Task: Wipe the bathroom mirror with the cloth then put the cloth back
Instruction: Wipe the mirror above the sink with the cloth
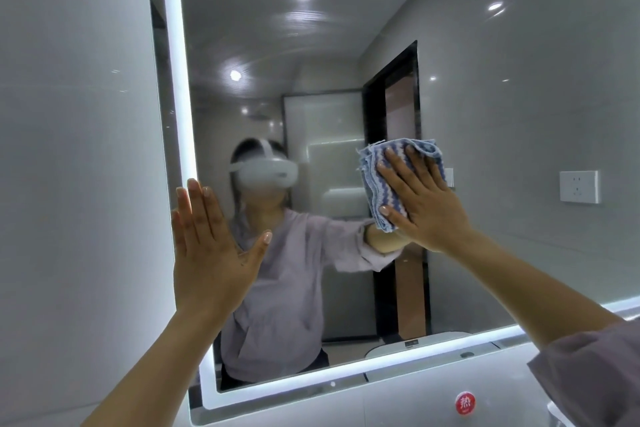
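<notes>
The bathroom mirror [485, 97] fills most of the view, framed by a lit white strip. My right hand [427, 204] lies flat on a folded cloth [384, 180] with blue and white stripes, pressing it against the glass right of centre. My left hand [211, 253] rests flat on the mirror near its left edge, fingers straight and together, thumb spread, holding nothing. The glass reflects a person wearing a headset and a light purple top.
A grey tiled wall [69, 149] runs along the left of the mirror. Below the mirror's bottom edge sits a round red sticker [464, 403] on the wall. A white socket [579, 186] and a dark doorway [398, 107] appear as reflections.
</notes>
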Tool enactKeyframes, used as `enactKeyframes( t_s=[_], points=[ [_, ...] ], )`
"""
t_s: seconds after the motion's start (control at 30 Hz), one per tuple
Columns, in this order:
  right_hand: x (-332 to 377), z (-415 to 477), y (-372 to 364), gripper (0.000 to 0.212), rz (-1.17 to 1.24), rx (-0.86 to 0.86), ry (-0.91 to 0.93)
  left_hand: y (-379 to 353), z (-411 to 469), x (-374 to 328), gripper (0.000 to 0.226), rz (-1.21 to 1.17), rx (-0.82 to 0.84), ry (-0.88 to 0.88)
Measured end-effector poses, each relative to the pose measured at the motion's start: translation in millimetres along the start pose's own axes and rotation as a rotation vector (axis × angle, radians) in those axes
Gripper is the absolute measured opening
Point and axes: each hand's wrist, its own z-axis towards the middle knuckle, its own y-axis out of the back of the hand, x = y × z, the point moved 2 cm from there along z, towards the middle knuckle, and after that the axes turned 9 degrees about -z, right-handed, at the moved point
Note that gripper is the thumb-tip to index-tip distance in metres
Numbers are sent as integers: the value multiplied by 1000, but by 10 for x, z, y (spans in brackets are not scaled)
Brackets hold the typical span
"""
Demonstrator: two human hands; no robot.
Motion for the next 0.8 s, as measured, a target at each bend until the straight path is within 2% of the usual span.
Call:
enactKeyframes(
  t_s=[0.3, 0.47, 0.67, 0.73, 0.8],
  points=[
    [-458, -329, 58, 69, 26, 64, -369, -13, 0, -4, 105, -24, -33, -11],
    [-429, -324, 17, 72, 51, 98, -493, -1, 7, -17, 106, -29, -34, -11],
    [-254, -251, -106, 67, 83, 56, -657, -12, 3, 1, 106, -53, -46, -9],
    [-134, -181, -101, 68, 83, 48, -666, -15, 10, 3, 105, -64, -51, -11],
    [10, -67, -71, 70, 81, 39, -589, -17, 14, 5, 106, -70, -51, -9]
  ],
)
